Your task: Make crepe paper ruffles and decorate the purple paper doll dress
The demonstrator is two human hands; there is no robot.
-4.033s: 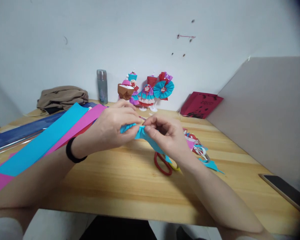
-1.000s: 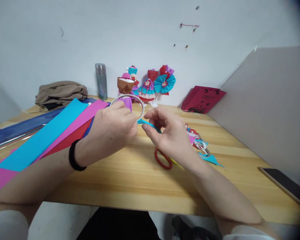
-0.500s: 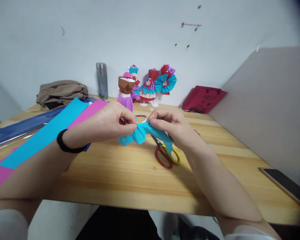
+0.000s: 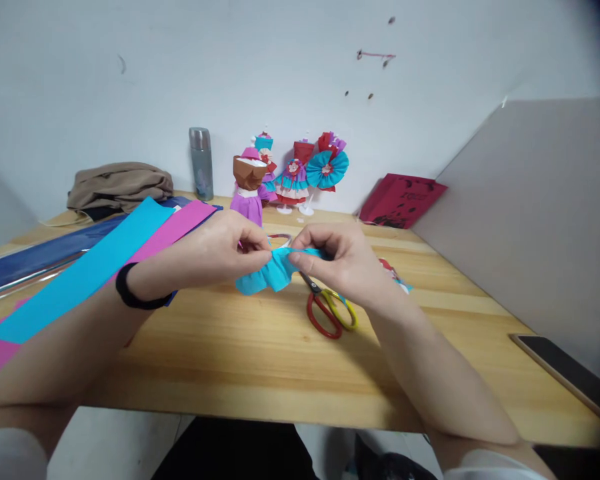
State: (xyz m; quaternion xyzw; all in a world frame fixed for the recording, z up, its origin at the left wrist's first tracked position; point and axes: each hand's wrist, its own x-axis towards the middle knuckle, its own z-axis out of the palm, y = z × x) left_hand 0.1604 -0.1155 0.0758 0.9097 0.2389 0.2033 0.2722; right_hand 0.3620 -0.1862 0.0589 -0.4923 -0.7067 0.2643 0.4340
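Observation:
A blue strip of crepe paper (image 4: 273, 272), gathered into ruffles, is held up over the table between my two hands. My left hand (image 4: 225, 245), with a black band at the wrist, pinches its upper edge. Close by on the right, the thumb and fingers of my right hand (image 4: 337, 259) are shut on the same edge, and part of the strip is hidden behind them. Scissors (image 4: 327, 310) with one red and one yellow handle loop lie on the table below my right hand, their blades partly covered by it.
Blue (image 4: 87, 267) and pink paper sheets (image 4: 173, 230) lie at left, near a folded brown cloth (image 4: 120, 187). A flask (image 4: 201, 163) and small dress forms in paper clothes (image 4: 293, 180) stand along the wall. At right are a red bag (image 4: 400, 200) and a phone (image 4: 565, 373).
My right hand has shifted its grip on the crepe paper, and the loose end that hung over the scissors is now mostly out of sight. My left hand still pinches the strip.

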